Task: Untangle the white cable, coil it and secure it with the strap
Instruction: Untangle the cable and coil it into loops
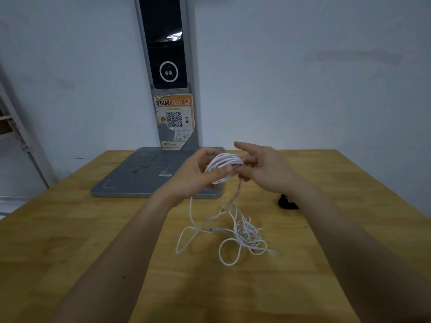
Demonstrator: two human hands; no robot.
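My left hand [198, 174] holds a small coil of the white cable [225, 163] above the table, thumb across its loops. My right hand [263, 167] pinches the cable strand at the coil's right side, index finger stretched out. From the coil the cable drops down to a loose tangle [242, 234] lying on the wooden table [93, 241], with several loops spread around it. A black strap [285, 202] lies on the table to the right, partly hidden behind my right forearm.
A grey flat base plate [130, 178] with an upright grey post [170, 73] stands at the table's far edge against the white wall. The post carries a black screen and an orange sticker [174, 120]. A metal rack [14, 134] stands at the left.
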